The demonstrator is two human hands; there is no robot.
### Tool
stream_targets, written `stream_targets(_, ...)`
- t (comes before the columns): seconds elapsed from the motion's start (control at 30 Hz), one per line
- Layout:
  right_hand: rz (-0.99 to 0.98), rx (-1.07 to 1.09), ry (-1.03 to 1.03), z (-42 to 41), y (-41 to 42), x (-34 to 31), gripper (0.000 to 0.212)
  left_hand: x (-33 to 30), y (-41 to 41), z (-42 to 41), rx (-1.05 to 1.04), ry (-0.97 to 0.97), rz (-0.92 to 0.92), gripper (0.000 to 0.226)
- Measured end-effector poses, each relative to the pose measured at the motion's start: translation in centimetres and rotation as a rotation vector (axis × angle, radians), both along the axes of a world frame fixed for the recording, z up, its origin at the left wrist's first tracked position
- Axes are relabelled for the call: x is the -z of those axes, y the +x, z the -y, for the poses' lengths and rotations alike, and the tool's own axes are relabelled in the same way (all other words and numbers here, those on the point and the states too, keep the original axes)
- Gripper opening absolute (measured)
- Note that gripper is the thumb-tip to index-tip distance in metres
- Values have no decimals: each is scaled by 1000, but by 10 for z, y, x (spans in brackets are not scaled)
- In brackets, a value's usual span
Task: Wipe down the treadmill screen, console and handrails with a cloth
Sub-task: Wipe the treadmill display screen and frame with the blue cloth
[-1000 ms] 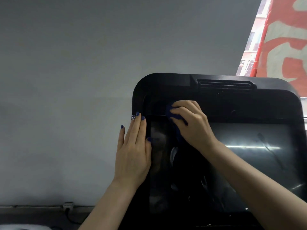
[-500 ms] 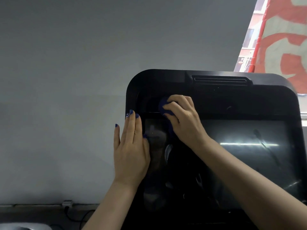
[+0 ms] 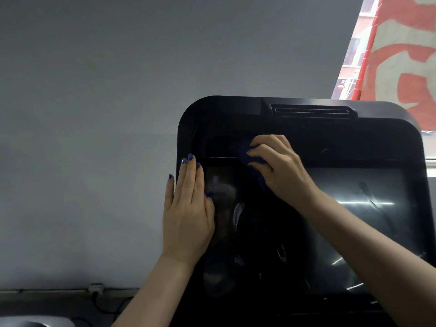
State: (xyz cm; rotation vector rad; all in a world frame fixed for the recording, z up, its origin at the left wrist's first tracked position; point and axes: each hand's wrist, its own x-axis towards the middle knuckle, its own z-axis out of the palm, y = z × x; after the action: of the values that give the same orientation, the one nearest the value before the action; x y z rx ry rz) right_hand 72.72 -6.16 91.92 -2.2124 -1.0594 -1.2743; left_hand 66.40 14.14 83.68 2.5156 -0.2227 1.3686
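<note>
Under right hand, bunched cloth

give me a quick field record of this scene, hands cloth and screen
left hand: flat, fingers straight, resting on the left edge of the treadmill screen
right hand: fingers curled round a blue cloth
cloth position: pressed on the console frame just above the screen's upper left
screen: dark, glossy, showing reflections
background: grey wall
</note>
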Motion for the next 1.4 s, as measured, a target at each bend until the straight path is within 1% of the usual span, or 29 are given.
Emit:
stream_targets(0.17, 8, 56, 127, -18, 4, -1, 11, 1, 1, 0, 21, -10, 7, 54)
stream_targets(0.23, -8, 22, 74, -18, 2, 1, 11, 1, 1, 0, 22, -7, 14, 53)
stream_targets(0.33, -12, 4, -16, 4, -2, 1, 10, 0, 0, 0, 9, 5, 16, 52)
stream_targets(0.43, -2, 48, 55, 10, 2, -4, 11, 0, 1, 1, 9, -1, 14, 52)
stream_targets(0.53, -1, 63, 133, -9, 5, -3, 10, 1, 1, 0, 12, 4, 11, 52)
stream_targets(0.6, -11, 26, 79, -10, 2, 1, 10, 1, 1, 0, 10, 8, 12, 52)
stream_targets(0.7, -17, -3, -20, 12, -3, 2, 9, 0, 0, 0, 4, 7, 20, 52)
stream_targets(0.8, -6, 50, 39, 22, 0, -3, 10, 0, 1, 1, 4, -2, 20, 51)
stream_targets(0.9, -32, 76, 136, 3, 1, -3, 15, 0, 1, 1, 10, -4, 28, 51)
stream_targets(0.97, -57, 64, 104, 0, -2, -1, 21, 0, 0, 1, 5, 3, 25, 52)
stream_targets(1.03, -57, 49, 20, 12, -4, 1, 25, 0, 0, 1, -1, 5, 16, 52)
stream_targets(1.1, -22, 53, -13, 25, -3, 0, 22, -1, 0, 1, 1, 0, 12, 52)
stream_targets(1.2, 4, 71, 71, 23, 0, 0, 16, -1, 1, 1, -1, 0, 8, 52)
stream_targets(1.27, -1, 91, 122, 16, 0, 4, 16, -1, 0, 1, -5, 6, 5, 52)
stream_targets(1.4, -20, 102, 91, 20, -1, 8, 21, -1, 0, 1, -6, 10, 2, 52)
